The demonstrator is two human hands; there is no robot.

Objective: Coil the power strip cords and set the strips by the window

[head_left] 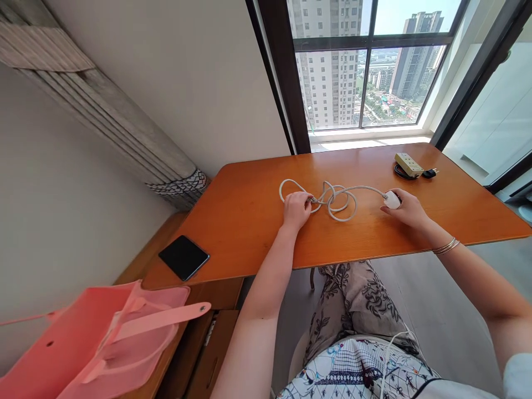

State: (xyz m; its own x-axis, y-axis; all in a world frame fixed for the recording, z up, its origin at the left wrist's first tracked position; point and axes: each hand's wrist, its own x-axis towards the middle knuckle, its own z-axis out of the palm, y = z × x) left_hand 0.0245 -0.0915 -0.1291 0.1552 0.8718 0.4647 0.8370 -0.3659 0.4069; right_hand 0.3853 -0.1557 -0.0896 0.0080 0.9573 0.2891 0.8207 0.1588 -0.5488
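A white cable (pixel 341 219) lies in loose, crossing loops on the orange-brown table (pixel 241 221). Its right end runs into a white plug-like block (pixel 392 200), which my right hand (pixel 409 210) grips between thumb and fingers just at the tabletop. Over the cable's left part, my left hand (pixel 297 209) is closed, its fingertips pinching the cable near a small grey connector (pixel 313 200). Part of the cable passes behind the left hand.
A beige power strip (pixel 408 164) with a black cord and plug sits at the back right. A black tablet (pixel 183 257) lies at the left edge. Beside the table is an open pink bag (pixel 83 338). A window stands behind the table.
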